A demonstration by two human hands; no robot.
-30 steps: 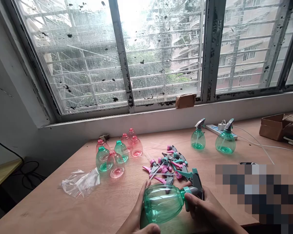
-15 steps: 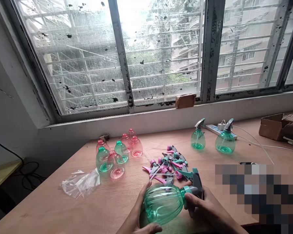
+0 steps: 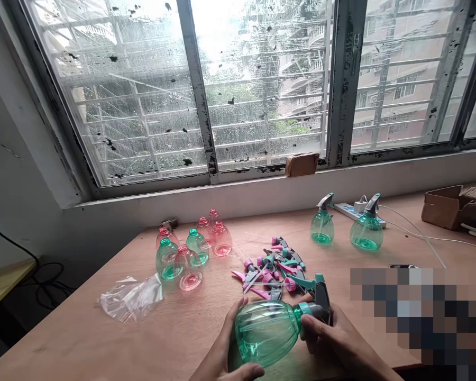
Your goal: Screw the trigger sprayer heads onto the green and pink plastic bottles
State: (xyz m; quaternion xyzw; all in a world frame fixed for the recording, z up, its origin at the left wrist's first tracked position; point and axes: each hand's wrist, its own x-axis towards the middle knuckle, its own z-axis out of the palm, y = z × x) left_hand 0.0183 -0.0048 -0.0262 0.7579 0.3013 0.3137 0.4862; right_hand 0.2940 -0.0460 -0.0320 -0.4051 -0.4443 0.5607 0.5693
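A clear green spray bottle (image 3: pixel 266 330) lies on its side in the air above the table's near edge, its neck to the right. My left hand (image 3: pixel 226 352) is wrapped round the base end of its body. At the neck, my right hand (image 3: pixel 325 336) is closed on the teal collar, with the grey and teal spray head (image 3: pixel 319 293) fitted on the bottle. Just beyond lies a heap of loose spray heads (image 3: pixel 275 270) in pink, teal and grey, with thin clear tubes. The fingers of my right hand are partly hidden behind the neck.
Red and green bottles without heads (image 3: pixel 198 246) stand at the left, beside a crumpled plastic bag (image 3: pixel 130 297). Two green bottles with heads (image 3: pixel 322 227) stand at the back right, near a power strip (image 3: pixel 347 211) with cables. A cardboard box (image 3: pixel 442 207) sits at the far right.
Almost nothing differs. Both hands keep the spray bottle in the same place, with only a very slight shift of the bottle and spray head.
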